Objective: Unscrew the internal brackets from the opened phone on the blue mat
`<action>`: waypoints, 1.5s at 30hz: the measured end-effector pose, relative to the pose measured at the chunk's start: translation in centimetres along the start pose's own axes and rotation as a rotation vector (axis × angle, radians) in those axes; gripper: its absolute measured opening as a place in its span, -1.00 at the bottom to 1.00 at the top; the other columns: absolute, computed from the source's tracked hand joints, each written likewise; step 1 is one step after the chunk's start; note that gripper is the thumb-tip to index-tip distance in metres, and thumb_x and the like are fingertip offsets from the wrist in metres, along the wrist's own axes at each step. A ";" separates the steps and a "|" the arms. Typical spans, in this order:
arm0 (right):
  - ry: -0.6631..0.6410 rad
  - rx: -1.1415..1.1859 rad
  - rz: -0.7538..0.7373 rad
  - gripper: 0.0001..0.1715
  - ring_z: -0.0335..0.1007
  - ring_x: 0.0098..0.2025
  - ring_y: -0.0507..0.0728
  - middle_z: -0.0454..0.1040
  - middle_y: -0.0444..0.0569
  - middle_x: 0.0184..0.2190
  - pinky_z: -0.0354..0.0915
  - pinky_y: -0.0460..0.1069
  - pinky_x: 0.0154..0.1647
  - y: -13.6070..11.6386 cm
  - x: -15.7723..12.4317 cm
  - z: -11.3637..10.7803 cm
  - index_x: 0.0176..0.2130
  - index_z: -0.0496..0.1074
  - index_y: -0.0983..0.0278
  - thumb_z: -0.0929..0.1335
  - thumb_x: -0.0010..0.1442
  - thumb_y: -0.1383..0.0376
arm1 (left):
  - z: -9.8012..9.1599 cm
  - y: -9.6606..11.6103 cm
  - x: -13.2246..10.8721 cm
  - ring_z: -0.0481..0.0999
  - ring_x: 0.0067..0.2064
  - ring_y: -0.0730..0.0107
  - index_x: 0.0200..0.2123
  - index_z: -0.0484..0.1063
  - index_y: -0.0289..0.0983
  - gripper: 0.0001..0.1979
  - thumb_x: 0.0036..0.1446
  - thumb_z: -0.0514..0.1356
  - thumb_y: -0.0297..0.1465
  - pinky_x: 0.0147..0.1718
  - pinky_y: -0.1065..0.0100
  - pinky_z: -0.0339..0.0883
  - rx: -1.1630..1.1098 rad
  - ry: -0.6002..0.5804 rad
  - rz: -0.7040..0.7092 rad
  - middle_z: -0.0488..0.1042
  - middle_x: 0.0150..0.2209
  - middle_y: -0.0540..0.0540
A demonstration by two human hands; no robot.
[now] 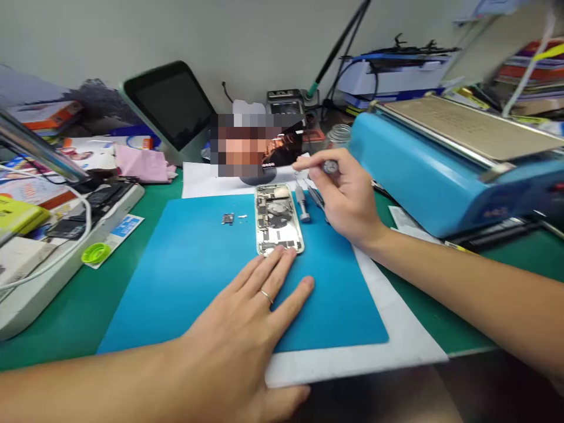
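An opened smartphone [279, 220] with its inner parts exposed lies on the blue mat [198, 276]. My left hand [253, 311] rests palm down with its fingers stretched out, fingertips touching the phone's near edge. Beyond it to the right, my right hand [348, 197] is raised above the mat, closed around a grey screwdriver [330, 167]; only its round end shows. Another grey screwdriver [302, 202] and tweezers [317, 198], partly hidden by my right hand, lie right of the phone. Left of it sit a small dark phone part [228, 219] and tiny light pieces [242, 218].
A blue machine with a flat top plate [409, 170] stands at right. Behind the mat are a dark screen [171, 103], a soldering station [286, 103] and a glass jar [339, 135]. A white power strip [26, 299] and a green cap [96, 253] lie at left.
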State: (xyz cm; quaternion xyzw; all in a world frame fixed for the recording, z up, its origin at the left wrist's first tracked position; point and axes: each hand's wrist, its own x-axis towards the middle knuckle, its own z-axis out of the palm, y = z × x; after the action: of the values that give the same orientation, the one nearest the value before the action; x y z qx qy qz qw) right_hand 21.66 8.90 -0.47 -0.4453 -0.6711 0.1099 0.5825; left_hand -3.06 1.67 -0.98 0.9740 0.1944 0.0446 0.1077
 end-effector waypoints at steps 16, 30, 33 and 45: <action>0.010 -0.145 0.034 -0.86 0.58 -0.09 0.14 0.66 -0.08 -0.10 0.44 0.02 -0.03 -0.7 -0.4 0.6 -0.13 0.46 0.16 0.29 0.43 0.30 | 0.2 0.5 -0.8 -0.16 0.53 -0.30 0.51 -0.01 -0.25 -0.02 0.20 0.24 0.07 0.37 -0.27 0.11 0.074 0.039 0.011 -0.20 0.53 -0.44; 0.033 -0.256 -0.130 -0.82 0.62 0.07 0.25 0.69 0.01 -0.02 0.50 0.20 0.14 -0.6 -0.1 -2.6 -0.06 0.56 0.13 0.36 0.40 0.21 | -1.2 0.5 -0.1 -0.25 0.52 -0.28 0.52 -0.06 -0.24 -0.01 0.24 0.12 0.20 0.39 -0.27 0.03 -0.095 -0.070 -0.030 -0.24 0.51 -0.51; 0.034 -0.284 -0.173 -0.89 0.64 0.05 0.26 0.69 0.02 -0.04 0.50 0.22 0.13 -0.2 0.2 -3.1 -0.13 0.55 0.14 0.38 0.39 0.23 | -1.0 0.1 0.0 -0.23 0.53 -0.26 0.52 -0.07 -0.23 0.01 0.23 0.13 0.21 0.41 -0.23 0.01 -0.096 -0.052 -0.006 -0.22 0.51 -0.50; -0.176 -0.283 -0.352 -0.88 0.65 0.02 0.23 0.68 0.03 -0.01 0.55 0.14 0.03 0.5 1.3 -2.9 -0.09 0.50 0.15 0.35 0.41 0.31 | 2.4 -0.9 0.6 0.24 0.42 -0.20 0.45 0.07 -0.31 -0.38 0.48 0.03 -0.16 0.29 0.03 0.26 0.366 0.245 0.086 0.20 0.41 -0.47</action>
State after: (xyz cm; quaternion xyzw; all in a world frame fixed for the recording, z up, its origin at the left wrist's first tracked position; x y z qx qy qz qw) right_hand 24.56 9.08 1.00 -0.3871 -0.7954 -0.0501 0.4636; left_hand -2.55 2.26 -3.52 0.9719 0.1693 0.1311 -0.0975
